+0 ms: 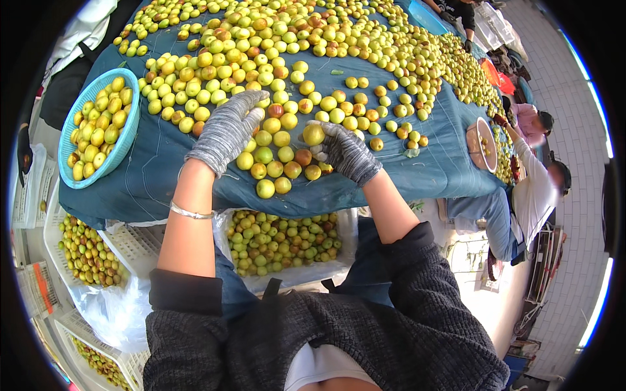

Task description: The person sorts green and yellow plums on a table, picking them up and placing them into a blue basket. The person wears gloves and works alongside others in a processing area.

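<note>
My left hand (226,131), in a grey knitted glove, is cupped over green-yellow jujubes (264,138) on a table with a blue cloth (161,146). Its fingertips reach the fruit, but whether they grip one is hidden. Between the thumb and fingers of my right hand (345,150), gloved alike, is a yellow-green jujube (313,135). A loose group of jujubes, some with reddish-brown patches, lies between and in front of both hands. Below the table edge, before my lap, a plastic-lined crate (348,234) holds many more jujubes.
A blue plastic basket (133,128) of jujubes stands at the table's left. White crates (132,247) with fruit sit at lower left. On the right are a pinkish basin (473,141) and a person in white (533,195). A big jujube pile (293,29) covers the table's far part.
</note>
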Action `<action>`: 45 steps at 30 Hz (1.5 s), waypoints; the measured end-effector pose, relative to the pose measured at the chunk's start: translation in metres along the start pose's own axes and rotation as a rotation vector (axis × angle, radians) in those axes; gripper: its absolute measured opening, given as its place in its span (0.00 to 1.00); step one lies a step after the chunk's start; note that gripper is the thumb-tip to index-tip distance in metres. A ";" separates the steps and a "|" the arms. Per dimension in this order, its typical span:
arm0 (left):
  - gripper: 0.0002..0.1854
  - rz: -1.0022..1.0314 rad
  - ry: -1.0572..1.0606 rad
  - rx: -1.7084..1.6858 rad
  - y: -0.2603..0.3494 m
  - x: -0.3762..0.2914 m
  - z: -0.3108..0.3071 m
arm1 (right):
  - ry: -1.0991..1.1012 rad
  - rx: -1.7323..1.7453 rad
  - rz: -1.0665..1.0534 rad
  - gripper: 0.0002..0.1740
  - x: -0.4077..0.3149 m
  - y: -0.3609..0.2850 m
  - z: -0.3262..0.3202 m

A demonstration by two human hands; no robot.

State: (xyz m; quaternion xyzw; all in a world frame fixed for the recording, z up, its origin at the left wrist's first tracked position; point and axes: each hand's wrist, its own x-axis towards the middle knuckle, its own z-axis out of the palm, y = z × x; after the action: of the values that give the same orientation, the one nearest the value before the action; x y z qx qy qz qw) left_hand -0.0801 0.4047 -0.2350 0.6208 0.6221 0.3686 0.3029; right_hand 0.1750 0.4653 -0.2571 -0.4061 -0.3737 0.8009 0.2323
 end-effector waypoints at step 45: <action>0.23 -0.105 -0.186 -0.243 0.006 0.018 0.063 | 0.247 -0.992 -0.162 0.24 0.014 -0.040 -0.064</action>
State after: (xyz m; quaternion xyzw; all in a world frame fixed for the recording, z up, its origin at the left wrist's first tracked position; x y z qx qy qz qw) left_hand -0.0249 0.4272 -0.2626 0.5778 0.5738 0.3658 0.4506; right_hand 0.2226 0.5262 -0.2572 -0.5288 -0.7084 0.4529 0.1156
